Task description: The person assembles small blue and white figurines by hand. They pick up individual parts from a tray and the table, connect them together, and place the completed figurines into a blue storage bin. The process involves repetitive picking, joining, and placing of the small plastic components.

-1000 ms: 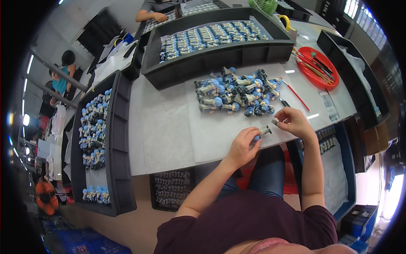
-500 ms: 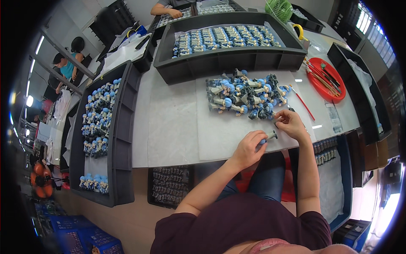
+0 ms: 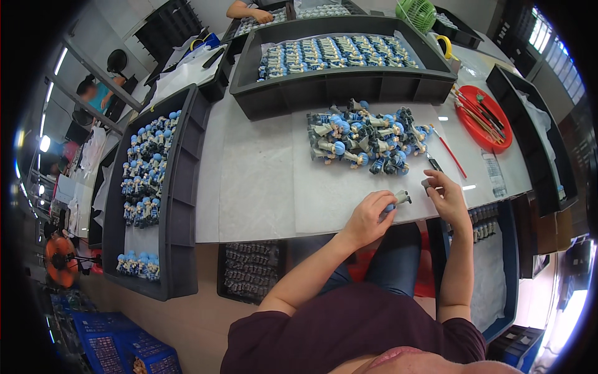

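My left hand (image 3: pixel 367 219) is closed around a small figurine (image 3: pixel 402 197), its grey body and dark feet sticking out to the right and a bit of blue at its head end. Just to the right, my right hand (image 3: pixel 450 197) pinches a small grey piece (image 3: pixel 426 183) between thumb and fingers, apart from the figurine. Beyond both hands lies a heap of blue-haired figurines (image 3: pixel 361 140) on a white sheet (image 3: pixel 261 181). A dark-handled tool (image 3: pixel 434 163) rests between the heap and my right hand.
A large black crate (image 3: pixel 342 87) with rows of figurines stands behind the heap; another black crate (image 3: pixel 180 187) is at left. Rightward are a red paintbrush (image 3: pixel 450 153), a red dish (image 3: pixel 502 140) of brushes and a dark crate (image 3: pixel 523 124). A co-worker's hand (image 3: pixel 263 16) shows far back.
My right hand has drawn back to the right from the edge of the heap, and the grey piece in its fingers now shows. My left hand stays on the figurine.
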Demonstrator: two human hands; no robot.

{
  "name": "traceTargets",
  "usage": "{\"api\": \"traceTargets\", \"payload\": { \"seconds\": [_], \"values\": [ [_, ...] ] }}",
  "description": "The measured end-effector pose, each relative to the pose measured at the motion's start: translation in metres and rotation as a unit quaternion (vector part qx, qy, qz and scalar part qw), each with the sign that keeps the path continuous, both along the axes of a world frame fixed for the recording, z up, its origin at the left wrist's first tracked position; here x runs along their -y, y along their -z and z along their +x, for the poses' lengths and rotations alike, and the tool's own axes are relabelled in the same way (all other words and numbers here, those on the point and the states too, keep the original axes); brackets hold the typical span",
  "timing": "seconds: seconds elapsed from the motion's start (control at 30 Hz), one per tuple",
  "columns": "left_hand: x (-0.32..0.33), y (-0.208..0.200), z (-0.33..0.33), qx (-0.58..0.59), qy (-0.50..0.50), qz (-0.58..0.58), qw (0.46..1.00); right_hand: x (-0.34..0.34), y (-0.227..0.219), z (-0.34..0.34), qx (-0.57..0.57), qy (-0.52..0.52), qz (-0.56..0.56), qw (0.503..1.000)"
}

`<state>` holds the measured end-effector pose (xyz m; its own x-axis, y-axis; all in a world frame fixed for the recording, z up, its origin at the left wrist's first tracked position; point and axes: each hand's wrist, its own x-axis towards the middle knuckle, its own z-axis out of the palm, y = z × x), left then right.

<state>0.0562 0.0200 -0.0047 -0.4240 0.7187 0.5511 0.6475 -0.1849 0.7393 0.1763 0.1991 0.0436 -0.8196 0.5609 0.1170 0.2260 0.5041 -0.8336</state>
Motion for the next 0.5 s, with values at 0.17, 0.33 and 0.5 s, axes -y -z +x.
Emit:
{"api": "traceTargets", "payload": {
  "seconds": [0.17, 0.33, 0.5],
  "values": [
    [0.001, -0.003, 0.000, -0.003, -0.004, 0.000, 1.000, 0.001, 0.010, 0.005, -0.025, -0.002, -0.062, 0.998],
    [0.003, -0.004, 0.000, -0.003, -0.006, 0.003, 1.000, 0.012, 0.012, 0.003, -0.089, 0.030, -0.215, 0.972],
    [0.000, -0.002, -0.001, -0.008, -0.012, 0.002, 1.000, 0.008, 0.020, 0.007, -0.133, 0.024, -0.287, 0.948]
  ]
}}
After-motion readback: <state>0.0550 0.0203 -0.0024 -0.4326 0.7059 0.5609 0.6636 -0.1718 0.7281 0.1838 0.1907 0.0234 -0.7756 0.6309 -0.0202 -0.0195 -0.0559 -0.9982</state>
